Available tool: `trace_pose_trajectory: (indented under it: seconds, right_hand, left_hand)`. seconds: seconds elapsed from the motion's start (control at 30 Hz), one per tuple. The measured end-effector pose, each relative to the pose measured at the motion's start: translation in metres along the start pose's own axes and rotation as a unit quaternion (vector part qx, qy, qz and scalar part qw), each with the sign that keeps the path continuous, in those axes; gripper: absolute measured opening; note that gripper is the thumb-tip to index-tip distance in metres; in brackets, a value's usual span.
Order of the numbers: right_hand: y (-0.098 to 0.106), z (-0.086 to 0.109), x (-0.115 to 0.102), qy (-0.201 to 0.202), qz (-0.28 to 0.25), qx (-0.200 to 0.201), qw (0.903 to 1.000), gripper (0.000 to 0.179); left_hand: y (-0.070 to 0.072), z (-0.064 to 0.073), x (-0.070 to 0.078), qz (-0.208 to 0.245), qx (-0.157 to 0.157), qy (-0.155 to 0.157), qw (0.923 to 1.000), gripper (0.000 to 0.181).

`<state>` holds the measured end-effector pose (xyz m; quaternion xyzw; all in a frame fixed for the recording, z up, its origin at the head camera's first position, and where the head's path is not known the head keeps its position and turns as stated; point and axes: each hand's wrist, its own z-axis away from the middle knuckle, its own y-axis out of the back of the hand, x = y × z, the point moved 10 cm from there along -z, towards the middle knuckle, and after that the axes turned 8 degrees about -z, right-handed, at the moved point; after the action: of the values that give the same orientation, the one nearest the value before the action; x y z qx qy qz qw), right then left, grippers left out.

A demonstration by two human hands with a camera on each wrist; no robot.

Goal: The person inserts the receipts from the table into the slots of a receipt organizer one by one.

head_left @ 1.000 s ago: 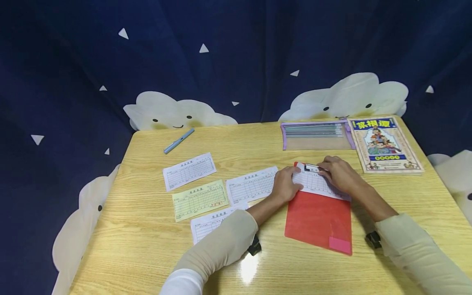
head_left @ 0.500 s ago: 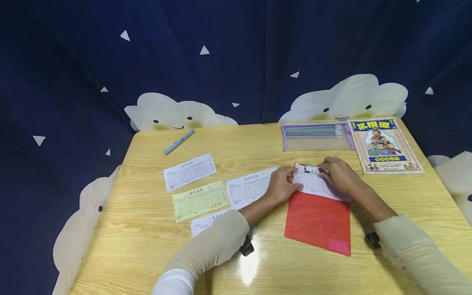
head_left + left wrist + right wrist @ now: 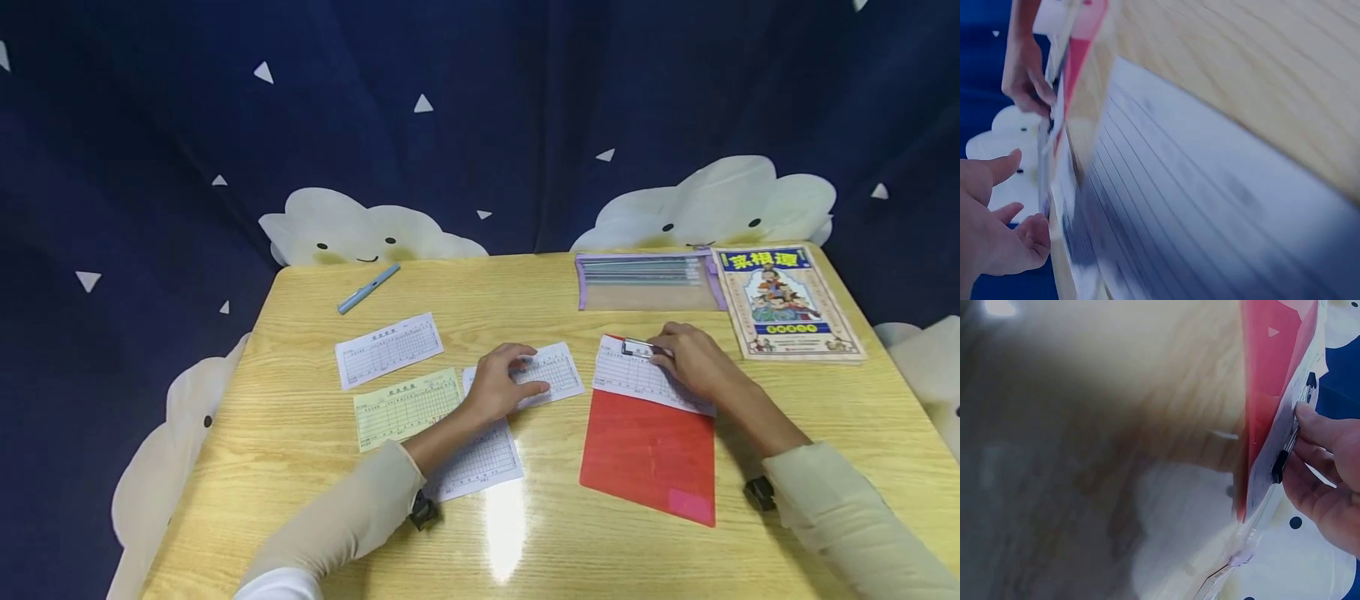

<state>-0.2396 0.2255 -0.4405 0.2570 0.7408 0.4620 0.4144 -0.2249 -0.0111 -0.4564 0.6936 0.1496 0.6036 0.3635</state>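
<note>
My right hand [image 3: 693, 360] pinches the metal clip [image 3: 637, 347] at the top of a red clipboard [image 3: 648, 454]. A white printed form [image 3: 626, 379] lies across the board's upper part, its top edge at the clip. In the right wrist view, the thumb and fingers [image 3: 1313, 425] hold the clip's lever between its black ends. My left hand [image 3: 491, 387] hovers over another white form [image 3: 558, 371] left of the clipboard, thumb apart from its curved fingers, holding nothing. In the left wrist view that hand [image 3: 997, 231] shows a wide gap between thumb and fingers.
Near my left forearm lie a yellow form [image 3: 401, 408] and a white form [image 3: 480, 462], partly covered by it. Farther back are another white form [image 3: 390, 350] and a blue pen [image 3: 367, 289]. A purple-edged pencil pouch [image 3: 645, 296] and a book [image 3: 783, 304] sit behind the clipboard.
My left hand has let go of the form on the clipboard and moved left over the form beside it. That form now lies farther right. My right hand stays on the clip.
</note>
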Motion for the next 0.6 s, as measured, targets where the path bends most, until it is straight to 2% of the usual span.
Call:
trace_pose_trajectory:
  seconds: [0.17,0.27,0.47,0.6]
  right_hand:
    - [0.0,0.0,0.001,0.003,0.0,0.001,1.0,0.021]
    - [-0.001,0.0,0.002,0.001,0.003,-0.003,1.0,0.021]
    - [-0.001,-0.001,0.0,0.008,0.008,-0.003,0.9999,0.021]
    - [0.0,-0.001,-0.002,0.014,0.012,0.0,0.9998,0.021]
  left_hand:
    - [0.027,0.014,-0.02,-0.032,0.043,-0.008,0.9985,0.049]
    - [0.038,0.02,-0.032,-0.05,0.059,0.0,0.997,0.047]
    - [0.051,0.027,-0.045,-0.072,0.069,0.025,0.9947,0.047]
    - [0.05,0.028,-0.051,-0.092,0.054,0.044,0.9933,0.053]
